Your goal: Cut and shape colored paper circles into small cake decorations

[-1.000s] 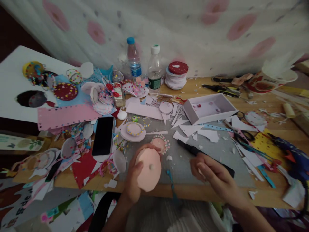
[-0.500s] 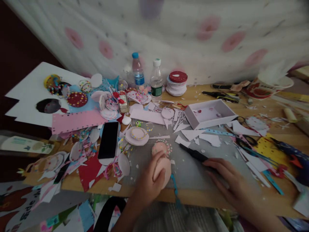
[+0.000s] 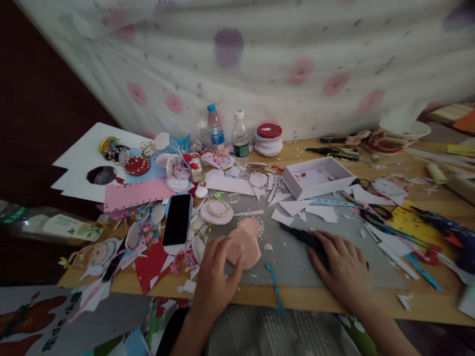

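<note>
A pink scalloped disc [image 3: 250, 249] lies on the grey mat [image 3: 274, 274], overlapping a smaller pink round [image 3: 249, 226] edged with small beads. My left hand [image 3: 215, 269] is at the disc's left side, thumb and fingertips gripping it, with a small pale spot between them. My right hand [image 3: 343, 262] lies on the mat with its fingers round a slim black tool [image 3: 302, 235], whose tip points left and away from me; its exact kind is unclear. A blue braided strip [image 3: 273, 284] hangs over the table's front edge between my hands.
A white open box [image 3: 319, 185] stands behind the mat among paper scraps. Left are a phone [image 3: 178, 220], beaded paper rounds [image 3: 218, 207] and pink card [image 3: 139, 194]. Two bottles [image 3: 241, 141] stand at the back. Scissors [image 3: 376, 213] and a blue tool [image 3: 445, 230] lie right.
The pink disc has gone from being held up in my left hand to lying flat on the mat. My right hand has closed further over the black tool. The view has shifted.
</note>
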The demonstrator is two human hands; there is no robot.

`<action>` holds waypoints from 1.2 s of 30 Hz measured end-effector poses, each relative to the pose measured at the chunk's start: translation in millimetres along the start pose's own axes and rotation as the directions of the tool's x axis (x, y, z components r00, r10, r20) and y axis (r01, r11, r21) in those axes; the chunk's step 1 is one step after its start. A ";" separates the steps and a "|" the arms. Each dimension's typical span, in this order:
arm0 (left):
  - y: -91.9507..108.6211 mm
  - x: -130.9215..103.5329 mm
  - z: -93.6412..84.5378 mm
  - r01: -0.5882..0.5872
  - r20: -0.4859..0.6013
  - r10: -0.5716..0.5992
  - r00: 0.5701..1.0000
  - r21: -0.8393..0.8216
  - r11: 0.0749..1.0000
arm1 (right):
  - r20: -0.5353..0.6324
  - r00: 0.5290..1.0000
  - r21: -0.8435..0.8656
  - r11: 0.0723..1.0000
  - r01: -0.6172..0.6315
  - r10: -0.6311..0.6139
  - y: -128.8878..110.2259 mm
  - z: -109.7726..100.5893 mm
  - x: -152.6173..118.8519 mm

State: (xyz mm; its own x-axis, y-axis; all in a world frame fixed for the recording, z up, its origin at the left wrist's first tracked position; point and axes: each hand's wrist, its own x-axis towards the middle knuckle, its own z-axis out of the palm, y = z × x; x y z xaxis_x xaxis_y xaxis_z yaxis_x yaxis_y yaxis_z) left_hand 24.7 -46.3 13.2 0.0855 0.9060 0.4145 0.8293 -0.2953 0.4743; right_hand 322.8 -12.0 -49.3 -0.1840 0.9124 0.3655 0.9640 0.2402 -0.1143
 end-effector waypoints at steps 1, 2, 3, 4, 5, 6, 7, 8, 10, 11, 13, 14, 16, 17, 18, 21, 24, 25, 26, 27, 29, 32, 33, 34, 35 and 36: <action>4.0 -5.1 6.0 0.004 0.027 -0.004 1.000 0.005 1.000 | 0.003 1.000 -0.018 1.000 -0.001 0.001 -0.1 1.1 -0.1; 7.5 -9.7 13.1 0.006 0.041 -0.007 0.999 0.019 1.000 | -0.002 1.000 -0.027 1.000 -0.001 0.001 -0.4 1.7 -0.1; 10.2 -13.6 21.1 0.011 0.040 -0.013 0.999 0.043 0.999 | -0.009 1.000 -0.032 0.999 -0.001 0.000 -0.7 1.7 0.0; 11.7 -16.7 29.3 0.021 0.029 -0.023 0.999 0.074 0.997 | -0.017 1.000 -0.035 0.999 0.002 -0.003 -0.9 1.4 0.1; 12.1 -18.8 37.4 0.034 0.015 -0.036 0.999 0.103 0.994 | -0.023 1.000 -0.034 0.999 0.005 -0.006 -1.2 0.7 0.1; 11.4 -20.1 44.6 0.052 -0.005 -0.052 0.999 0.120 0.991 | -0.030 1.000 -0.028 1.000 0.007 -0.007 -1.4 -0.2 -0.1; 10.0 -20.6 50.6 0.072 -0.027 -0.069 0.997 0.122 0.990 | -0.039 0.999 -0.020 1.000 0.006 -0.007 -1.5 -1.2 -0.5; 8.4 -20.7 54.8 0.090 -0.048 -0.085 0.995 0.109 0.990 | -0.050 0.999 -0.011 1.000 0.004 -0.005 -1.5 -2.1 -1.0; 6.3 -20.5 56.8 0.098 -0.089 -0.092 0.992 0.057 0.994 | -0.071 0.997 0.008 1.000 -0.005 0.006 -0.7 -3.4 -2.4; 6.5 -20.6 54.6 0.086 -0.112 -0.083 0.990 0.030 0.996 | -0.081 0.997 0.017 1.000 -0.010 0.012 0.1 -3.6 -3.2; 9.6 -22.3 45.3 0.049 -0.135 -0.051 0.990 -0.018 0.999 | -0.101 0.995 0.037 0.999 -0.018 0.022 2.2 -3.6 -4.9; 12.1 -23.9 39.3 0.028 -0.133 -0.033 0.991 -0.040 0.999 | -0.111 0.993 0.052 0.998 -0.019 0.024 3.3 -3.3 -5.7; 17.5 -28.3 27.4 0.003 -0.092 -0.011 0.996 -0.087 0.996 | -0.126 0.992 0.086 0.996 -0.007 0.018 4.9 -2.8 -7.4; 19.8 -30.9 22.5 0.003 -0.060 -0.009 0.998 -0.107 0.994 | -0.129 0.992 0.102 0.995 0.002 0.011 5.2 -2.6 -8.1; 21.5 -33.5 18.6 0.010 -0.027 -0.013 1.000 -0.121 0.993 | -0.130 0.992 0.117 0.993 0.012 0.003 5.2 -2.4 -8.8; 23.6 -40.5 12.8 0.065 0.050 -0.059 0.997 -0.137 0.988 | -0.122 0.992 0.152 0.988 0.037 -0.019 3.9 -2.3 -10.1; 23.4 -45.1 11.7 0.116 0.078 -0.105 0.991 -0.145 0.983 | -0.108 0.994 0.180 0.983 0.048 -0.028 2.7 -2.9 -10.6; 23.2 -46.0 11.6 0.121 0.077 -0.111 0.991 -0.148 0.982 | -0.103 0.994 0.189 0.981 0.049 -0.029 2.3 -3.4 -10.7; 23.0 -46.5 11.7 0.118 0.070 -0.109 0.992 -0.149 0.982 | -0.098 0.995 0.199 0.979 0.048 -0.029 1.8 -4.2 -11.1; 22.7 -46.7 12.0 0.107 0.059 -0.100 0.993 -0.147 0.983 | -0.091 0.995 0.211 0.976 0.048 -0.029 0.9 -5.2 -11.8; 21.8 -45.8 13.5 0.082 0.040 -0.077 0.996 -0.140 0.987 | -0.072 0.997 0.239 0.970 0.046 -0.029 -2.6 -8.9 -14.4; 19.9 -40.5 18.0 0.087 0.055 -0.079 0.995 -0.161 0.983 | -0.035 0.999 0.289 0.957 0.027 -0.018 -13.4 -19.9 -20.7; 19.3 -37.9 19.6 0.104 0.073 -0.092 0.993 -0.180 0.978 | -0.002 1.000 0.330 0.944 0.012 -0.012 -18.2 -25.4 -22.6; 18.9 -35.0 21.1 0.125 0.093 -0.108 0.990 -0.201 0.972 | 0.048 0.999 0.391 0.920 -0.007 -0.013 -23.2 -31.5 -24.0; 18.5 -32.0 22.2 0.147 0.116 -0.124 0.986 -0.222 0.964 | 0.116 0.993 0.468 0.883 -0.033 -0.025 -28.1 -38.2 -24.8; 18.0 -29.1 23.1 0.171 0.140 -0.141 0.980 -0.239 0.956 | 0.193 0.979 0.551 0.833 -0.058 -0.060 -32.7 -44.9 -24.8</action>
State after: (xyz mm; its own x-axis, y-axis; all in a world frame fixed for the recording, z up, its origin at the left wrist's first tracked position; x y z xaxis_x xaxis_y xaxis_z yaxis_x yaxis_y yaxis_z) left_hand 50.0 -71.0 -8.3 0.0443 0.9719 0.2311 0.6754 -0.1996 0.7100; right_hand 304.5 -57.4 -13.1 -0.2751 0.9432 0.1864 0.7074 0.3299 -0.6251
